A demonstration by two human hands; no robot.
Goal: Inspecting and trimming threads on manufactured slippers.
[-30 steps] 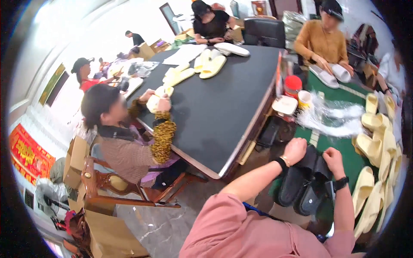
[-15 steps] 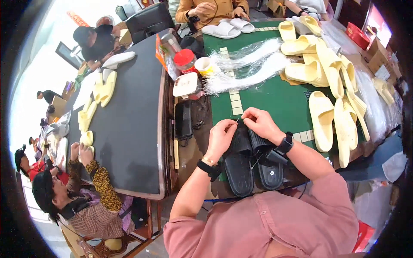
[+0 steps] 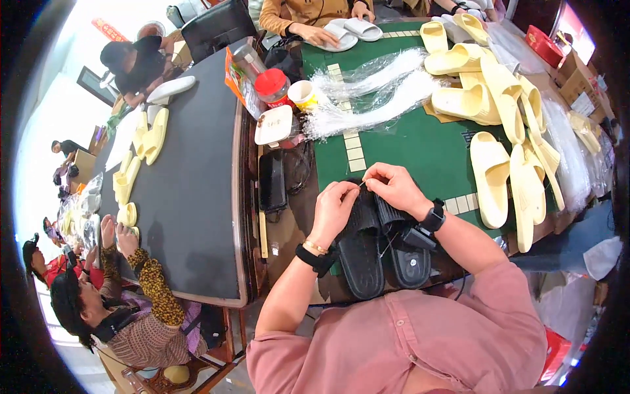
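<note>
Two black slippers point(image 3: 384, 253) sit side by side at the lower centre of the frame, on the near edge of the green mat point(image 3: 420, 148), and both hands are right on top of them. Left hand point(image 3: 335, 210) is curled over the upper end of the left slipper, fingers closed down, thumb and forefinger pinched together on something very thin; too fine to say what it is. Right hand point(image 3: 394, 187) comes in from the right, fingers bunched and pinched too, its tips meeting the left hand's tips just above the slippers' top ends. Dark bands on both wrists.

Up the frame now, containers! A red-lidded jar point(image 3: 272, 85) stands at the mat's upper left corner; its contents are hidden. Just beside it, a small cup point(image 3: 303, 95) with a white inside, and what is in it cannot be made out. Below those, a flat white lidded box point(image 3: 273, 125), closed. A black pouch point(image 3: 272, 180) lies lower down along the wooden edge.

Clear plastic bags point(image 3: 374, 92) fan across the upper middle of the mat. Pale yellow slippers point(image 3: 499, 125) pile along the right side. At upper centre another person's hands rest on white slippers point(image 3: 351, 31). Left of the mat runs a long dark table point(image 3: 190, 184), with more pale slippers on its far left side.
</note>
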